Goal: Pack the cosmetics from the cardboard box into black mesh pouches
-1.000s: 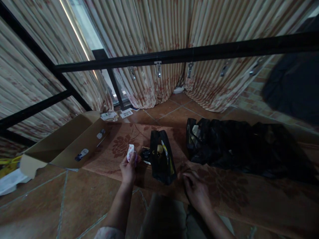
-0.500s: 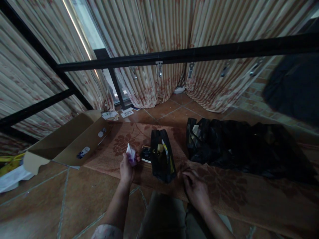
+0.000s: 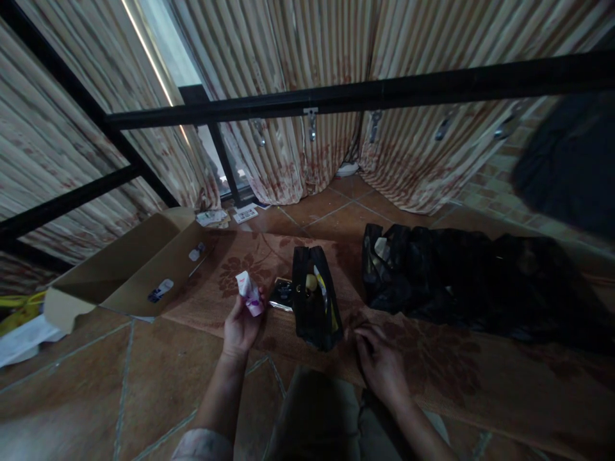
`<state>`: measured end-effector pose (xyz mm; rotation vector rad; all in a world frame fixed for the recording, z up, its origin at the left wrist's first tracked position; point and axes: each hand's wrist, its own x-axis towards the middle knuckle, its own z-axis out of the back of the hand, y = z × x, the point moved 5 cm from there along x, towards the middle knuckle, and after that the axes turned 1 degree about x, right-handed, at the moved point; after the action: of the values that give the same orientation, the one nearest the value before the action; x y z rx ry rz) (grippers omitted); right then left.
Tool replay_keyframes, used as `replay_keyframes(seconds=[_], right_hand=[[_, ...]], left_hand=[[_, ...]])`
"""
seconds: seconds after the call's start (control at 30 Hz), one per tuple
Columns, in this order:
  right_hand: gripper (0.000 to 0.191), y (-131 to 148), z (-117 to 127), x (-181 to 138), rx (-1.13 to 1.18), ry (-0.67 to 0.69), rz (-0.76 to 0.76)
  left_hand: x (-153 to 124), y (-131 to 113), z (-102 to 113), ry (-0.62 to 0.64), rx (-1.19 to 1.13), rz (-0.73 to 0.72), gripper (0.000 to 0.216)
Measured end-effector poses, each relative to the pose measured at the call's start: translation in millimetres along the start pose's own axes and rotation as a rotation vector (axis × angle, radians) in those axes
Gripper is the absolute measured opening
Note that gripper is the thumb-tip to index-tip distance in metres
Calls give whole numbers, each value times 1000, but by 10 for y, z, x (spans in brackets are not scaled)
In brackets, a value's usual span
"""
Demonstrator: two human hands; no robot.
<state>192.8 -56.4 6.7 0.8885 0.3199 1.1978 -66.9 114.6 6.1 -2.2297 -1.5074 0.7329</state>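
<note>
My left hand [image 3: 243, 323] is closed around a small white and purple packet, perhaps a tube [image 3: 250, 293], its white end pointing up and away. To its right, a flat black packet with shiny edges [image 3: 282, 293] lies on the patterned cloth, against a small open black pouch [image 3: 310, 326]. Inside the pouch a round tan item [image 3: 311, 282] and something yellow are visible. My right hand [image 3: 382, 365] rests low on the cloth, right of the pouch and apart from it. Its fingers are loosely curled, and nothing shows in them.
A long open cardboard box [image 3: 139, 275] stands on the left. Black plastic bags [image 3: 446, 275] lie along the right of the patterned cloth [image 3: 230, 250]. Papers [image 3: 245, 214] lie on the tiled floor by the curtains [image 3: 327, 51]. A black metal bar [image 3: 336, 99] crosses ahead.
My left hand has shifted slightly left and turned the white and purple packet, so more of its printed face shows. My right hand stays nearly still. The view has tilted slightly.
</note>
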Motion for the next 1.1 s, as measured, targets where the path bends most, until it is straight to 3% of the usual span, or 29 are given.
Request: replay_keyframes(seconds=[0.3, 0.53, 1.1], right_hand=[[24, -15, -7, -10, -9, -2, -4], [23, -3, -4, -7, -19, 3, -7], [24, -13, -12, 0, -21, -1, 16]], left_hand=[[31, 15, 128, -51, 137, -85, 32], [32, 4, 102, -24, 293, -143, 31], [37, -1, 84, -60, 300, -161, 21]])
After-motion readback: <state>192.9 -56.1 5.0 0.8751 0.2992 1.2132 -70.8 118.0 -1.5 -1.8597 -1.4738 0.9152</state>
